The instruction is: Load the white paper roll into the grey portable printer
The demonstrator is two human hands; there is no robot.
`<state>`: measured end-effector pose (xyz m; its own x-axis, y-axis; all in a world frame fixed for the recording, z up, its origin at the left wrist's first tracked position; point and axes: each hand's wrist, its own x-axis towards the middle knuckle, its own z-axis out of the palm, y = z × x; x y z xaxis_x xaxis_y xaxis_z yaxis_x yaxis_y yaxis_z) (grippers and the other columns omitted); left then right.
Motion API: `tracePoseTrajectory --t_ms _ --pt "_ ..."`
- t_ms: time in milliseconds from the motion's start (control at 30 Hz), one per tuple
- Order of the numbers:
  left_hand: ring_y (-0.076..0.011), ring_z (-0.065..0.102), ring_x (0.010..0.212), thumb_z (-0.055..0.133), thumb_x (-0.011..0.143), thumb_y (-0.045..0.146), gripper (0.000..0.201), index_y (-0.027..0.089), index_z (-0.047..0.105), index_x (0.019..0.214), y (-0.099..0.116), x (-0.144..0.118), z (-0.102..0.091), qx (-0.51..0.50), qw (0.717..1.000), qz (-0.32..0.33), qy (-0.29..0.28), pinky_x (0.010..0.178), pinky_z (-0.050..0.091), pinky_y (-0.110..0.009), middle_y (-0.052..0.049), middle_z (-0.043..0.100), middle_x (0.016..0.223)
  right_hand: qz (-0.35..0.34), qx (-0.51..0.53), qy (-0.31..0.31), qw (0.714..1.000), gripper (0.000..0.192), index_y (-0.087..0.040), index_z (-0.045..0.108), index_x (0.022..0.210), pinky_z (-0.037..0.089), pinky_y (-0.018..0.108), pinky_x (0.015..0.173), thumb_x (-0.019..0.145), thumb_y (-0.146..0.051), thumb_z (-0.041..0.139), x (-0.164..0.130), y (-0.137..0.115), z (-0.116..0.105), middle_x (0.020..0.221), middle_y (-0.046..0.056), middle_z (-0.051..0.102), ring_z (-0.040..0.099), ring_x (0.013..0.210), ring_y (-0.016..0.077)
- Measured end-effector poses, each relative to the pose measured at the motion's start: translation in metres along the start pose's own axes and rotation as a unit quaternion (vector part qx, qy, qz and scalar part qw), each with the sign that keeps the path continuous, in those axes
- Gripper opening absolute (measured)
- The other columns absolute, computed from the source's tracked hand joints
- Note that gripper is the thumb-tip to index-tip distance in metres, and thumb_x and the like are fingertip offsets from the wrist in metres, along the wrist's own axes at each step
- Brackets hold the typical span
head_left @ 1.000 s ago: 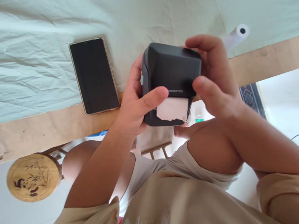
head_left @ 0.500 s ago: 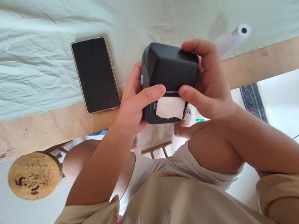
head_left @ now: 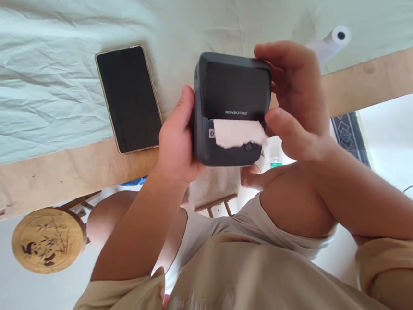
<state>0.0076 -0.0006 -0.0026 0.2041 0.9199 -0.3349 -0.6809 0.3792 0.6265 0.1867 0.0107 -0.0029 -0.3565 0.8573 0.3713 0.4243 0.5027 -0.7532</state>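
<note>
Above the table edge, close to the middle of the view, a dark grey label printer (head_left: 231, 107) is held off the surface between both hands. Its slot face is turned toward the camera, with the brand lettering reading upright and the lid toward 12 o'clock. The body is roughly boxy, its slightly longer axis running from 12 to 6 o'clock, tilted a little so the top leans toward 1 o'clock. A torn white paper strip (head_left: 238, 132) sticks out of the slot and lies across the lower front, its ragged edge toward 6 o'clock.

At 9 o'clock of the printer, the left hand (head_left: 177, 145) wraps its side, thumb pressed along the left wall and palm under the lower corner; the other fingers are hidden behind the body. At 3 o'clock, the right hand (head_left: 296, 101) curls around the far side, fingers hooked over the top right corner and the thumb tip touching the right end of the paper strip. Both hands are closed on the printer.

Toward 9 o'clock, well apart, 1 phone (head_left: 130, 99) lies screen up on the pale green cloth (head_left: 40, 68). Toward 2 o'clock, 1 paper roll (head_left: 335, 38) rests on the cloth near the bare wooden table edge (head_left: 67, 172). At 8 o'clock, below the table, stands a round stool (head_left: 48, 240) with a panda drawing.
</note>
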Motion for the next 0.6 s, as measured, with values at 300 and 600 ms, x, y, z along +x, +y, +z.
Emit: tracePoseTrajectory --t_ms 300,600 --pt "-0.006 0.063 0.068 0.048 0.09 0.035 0.026 0.014 0.061 0.084 -0.002 0.0 0.001 -0.027 0.999 0.039 -0.011 0.065 0.053 -0.018 0.003 0.065 0.075 -0.014 0.116 0.008 0.993 0.06 -0.028 0.047 0.13 0.049 0.035 0.105 0.074 -0.034 0.066 0.004 -0.004 0.0 0.135 0.003 0.045 0.047 0.127 0.0184" --pt "-0.0068 0.064 0.062 0.062 0.082 0.034 0.022 0.015 0.063 0.094 0.001 -0.005 0.003 0.033 0.996 -0.01 -0.086 0.053 0.052 -0.015 0.001 0.068 0.074 0.038 -0.036 0.195 0.98 0.02 -0.025 0.053 0.103 0.036 0.022 0.048 0.092 -0.041 0.049 0.002 -0.033 -0.009 0.115 0.001 0.047 0.043 0.06 -0.0006"
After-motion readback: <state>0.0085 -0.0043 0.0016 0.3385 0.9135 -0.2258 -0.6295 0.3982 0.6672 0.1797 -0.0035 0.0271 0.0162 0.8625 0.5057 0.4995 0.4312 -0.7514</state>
